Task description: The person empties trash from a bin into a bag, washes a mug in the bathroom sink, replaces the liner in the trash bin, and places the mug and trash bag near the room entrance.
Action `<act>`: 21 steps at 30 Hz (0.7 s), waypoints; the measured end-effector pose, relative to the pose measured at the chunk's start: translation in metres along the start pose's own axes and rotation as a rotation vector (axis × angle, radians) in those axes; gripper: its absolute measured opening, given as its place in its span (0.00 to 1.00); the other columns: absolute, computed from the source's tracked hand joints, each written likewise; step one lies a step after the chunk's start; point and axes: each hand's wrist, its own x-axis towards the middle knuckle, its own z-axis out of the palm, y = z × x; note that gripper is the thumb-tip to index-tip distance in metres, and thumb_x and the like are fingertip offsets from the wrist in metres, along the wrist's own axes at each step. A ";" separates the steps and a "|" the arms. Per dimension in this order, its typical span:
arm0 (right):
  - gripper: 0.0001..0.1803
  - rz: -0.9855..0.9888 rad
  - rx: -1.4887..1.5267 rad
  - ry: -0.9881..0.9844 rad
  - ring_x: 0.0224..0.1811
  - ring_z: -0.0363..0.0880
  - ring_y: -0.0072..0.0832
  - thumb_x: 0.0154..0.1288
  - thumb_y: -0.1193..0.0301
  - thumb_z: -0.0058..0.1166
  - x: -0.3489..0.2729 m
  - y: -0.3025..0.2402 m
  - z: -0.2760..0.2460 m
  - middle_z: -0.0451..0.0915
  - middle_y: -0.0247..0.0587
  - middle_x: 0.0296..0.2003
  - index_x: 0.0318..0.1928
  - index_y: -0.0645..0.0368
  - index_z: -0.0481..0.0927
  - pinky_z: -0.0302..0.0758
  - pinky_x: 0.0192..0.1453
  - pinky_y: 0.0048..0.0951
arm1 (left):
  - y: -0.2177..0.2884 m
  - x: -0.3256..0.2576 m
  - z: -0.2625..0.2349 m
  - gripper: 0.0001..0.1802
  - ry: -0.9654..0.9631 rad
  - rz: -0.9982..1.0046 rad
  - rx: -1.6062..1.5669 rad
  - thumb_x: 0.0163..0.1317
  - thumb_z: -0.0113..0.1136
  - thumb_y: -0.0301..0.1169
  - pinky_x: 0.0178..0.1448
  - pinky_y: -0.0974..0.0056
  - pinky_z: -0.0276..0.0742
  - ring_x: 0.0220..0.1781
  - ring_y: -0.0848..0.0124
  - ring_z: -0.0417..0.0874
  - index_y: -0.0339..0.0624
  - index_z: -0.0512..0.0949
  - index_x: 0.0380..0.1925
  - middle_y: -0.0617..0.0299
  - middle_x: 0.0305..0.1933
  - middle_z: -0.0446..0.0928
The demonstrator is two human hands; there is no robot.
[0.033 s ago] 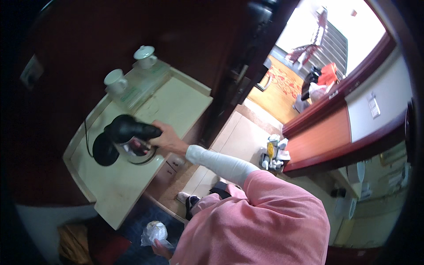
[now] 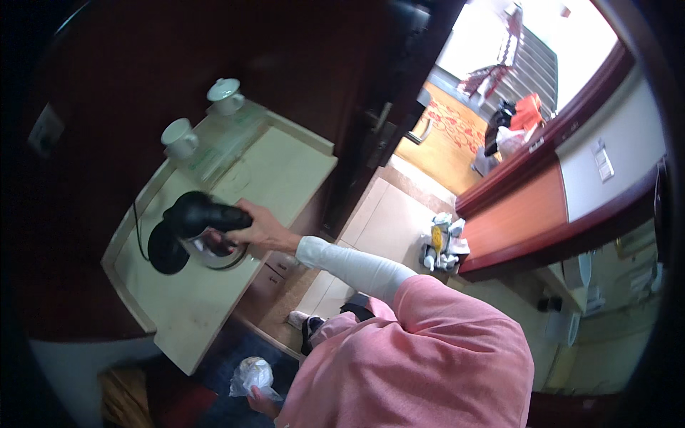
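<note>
My right hand (image 2: 258, 227) is closed around the black handle of an electric kettle (image 2: 222, 251) with a shiny metal body. The kettle is over the pale tray-topped counter (image 2: 285, 171), beside its round black power base (image 2: 168, 250); whether its bottom touches the counter I cannot tell. Low in the view, my left hand (image 2: 262, 403) grips a crumpled, clear and whitish plastic bundle (image 2: 253, 374). What is inside it cannot be made out. My left fingers are partly hidden by the bundle.
A white mug (image 2: 180, 138) and a lidded white cup (image 2: 226, 96) stand at the counter's back edge. A thin black cord (image 2: 137, 225) runs by the base. On the floor to the right is a caddy of bottles (image 2: 441, 250), near an open doorway.
The view has shifted slightly, so the counter appears a little lower and further left. Both hands keep their hold; the kettle stays beside its base.
</note>
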 end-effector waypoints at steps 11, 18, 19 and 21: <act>0.23 -0.338 -0.386 0.779 0.67 0.54 0.41 0.69 0.67 0.35 -0.107 0.055 -0.270 0.61 0.49 0.63 0.62 0.63 0.61 0.48 0.70 0.38 | 0.030 -0.036 0.064 0.25 -0.156 0.006 -0.165 0.53 0.58 0.41 0.46 0.57 0.75 0.42 0.56 0.78 0.29 0.76 0.43 0.45 0.43 0.77; 0.39 -0.700 -0.426 1.218 0.73 0.36 0.42 0.71 0.50 0.26 -0.085 -0.025 -0.437 0.40 0.54 0.70 0.68 0.68 0.36 0.34 0.73 0.35 | 0.025 -0.067 0.059 0.26 -0.122 -0.081 -0.314 0.51 0.60 0.40 0.46 0.57 0.75 0.43 0.58 0.79 0.29 0.76 0.45 0.47 0.45 0.77; 0.37 -0.429 -0.516 1.185 0.69 0.45 0.41 0.70 0.52 0.29 -0.080 0.005 -0.453 0.48 0.54 0.66 0.67 0.66 0.41 0.43 0.69 0.34 | 0.035 -0.075 0.077 0.26 -0.105 -0.057 -0.315 0.51 0.59 0.40 0.46 0.57 0.76 0.43 0.58 0.79 0.29 0.75 0.45 0.47 0.45 0.77; 0.37 -0.423 -0.476 1.102 0.69 0.44 0.41 0.70 0.52 0.29 -0.050 0.038 -0.451 0.48 0.54 0.66 0.67 0.67 0.42 0.43 0.70 0.34 | 0.078 -0.106 0.098 0.27 -0.130 -0.009 -0.123 0.51 0.59 0.40 0.48 0.57 0.74 0.44 0.58 0.78 0.29 0.75 0.46 0.47 0.46 0.76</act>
